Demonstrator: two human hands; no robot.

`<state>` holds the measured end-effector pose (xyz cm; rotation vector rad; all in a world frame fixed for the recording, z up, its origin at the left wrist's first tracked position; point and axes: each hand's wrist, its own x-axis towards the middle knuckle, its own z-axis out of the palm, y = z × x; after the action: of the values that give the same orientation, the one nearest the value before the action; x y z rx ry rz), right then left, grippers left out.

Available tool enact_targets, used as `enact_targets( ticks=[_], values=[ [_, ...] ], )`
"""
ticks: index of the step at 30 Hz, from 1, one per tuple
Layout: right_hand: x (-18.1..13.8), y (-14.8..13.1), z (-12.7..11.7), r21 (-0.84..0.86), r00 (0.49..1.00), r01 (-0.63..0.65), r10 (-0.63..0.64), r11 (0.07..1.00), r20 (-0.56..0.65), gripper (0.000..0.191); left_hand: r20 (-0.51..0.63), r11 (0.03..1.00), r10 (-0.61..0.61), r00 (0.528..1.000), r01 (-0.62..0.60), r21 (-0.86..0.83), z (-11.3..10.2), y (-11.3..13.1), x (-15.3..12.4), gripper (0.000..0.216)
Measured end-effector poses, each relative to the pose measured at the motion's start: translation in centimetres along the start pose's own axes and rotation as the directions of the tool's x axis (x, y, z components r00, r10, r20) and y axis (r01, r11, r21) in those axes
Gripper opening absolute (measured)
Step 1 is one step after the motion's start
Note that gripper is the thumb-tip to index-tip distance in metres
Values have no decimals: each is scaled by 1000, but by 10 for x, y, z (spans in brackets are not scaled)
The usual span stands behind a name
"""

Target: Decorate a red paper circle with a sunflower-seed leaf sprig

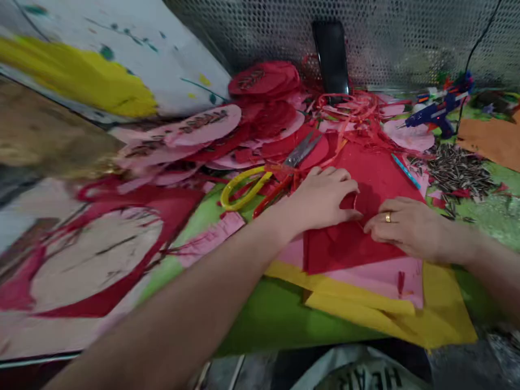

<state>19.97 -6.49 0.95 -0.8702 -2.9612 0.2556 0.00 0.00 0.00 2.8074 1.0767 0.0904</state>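
Red paper sheet (pixel 357 238) lying flat atop pink and yellow sheets (pixel 365 303) on green table (pixel 276 314) — long axis running away from viewer, corner toward scissors (pixel 280 168). Left hand (pixel 325 197) and right hand (pixel 406 227) pressing on it, fingertips pinching a small fold between them.

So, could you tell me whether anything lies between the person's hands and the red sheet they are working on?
Nothing visible does: the left hand and right hand both rest directly on the red sheet. The scissors lie beside it, to the left.

Scissors (pixel 280 173) and paper discs (pixel 227 130) crowd leftward; yellow sheet (pixel 442 314) lies open.
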Motion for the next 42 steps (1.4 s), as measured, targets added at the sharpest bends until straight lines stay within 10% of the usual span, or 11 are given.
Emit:
enact_targets(
  ticks=[9, 25, 42],
  values=[
    [1, 2, -1, -4, 1000, -17, 17, 1000, 4, 21, -183, 997, 6, 983, -21, -79, -1, 10, -6, 21],
    [0, 9, 2, 101, 995, 22, -12, 995, -98, 20, -310, 904, 424, 851, -419, 85, 20, 20, -37, 29],
    [-6, 17, -3, 90, 987, -26, 40, 996, -155, 17, -209, 936, 349, 913, -352, 28, 17, 25, -35, 31]
  ],
)
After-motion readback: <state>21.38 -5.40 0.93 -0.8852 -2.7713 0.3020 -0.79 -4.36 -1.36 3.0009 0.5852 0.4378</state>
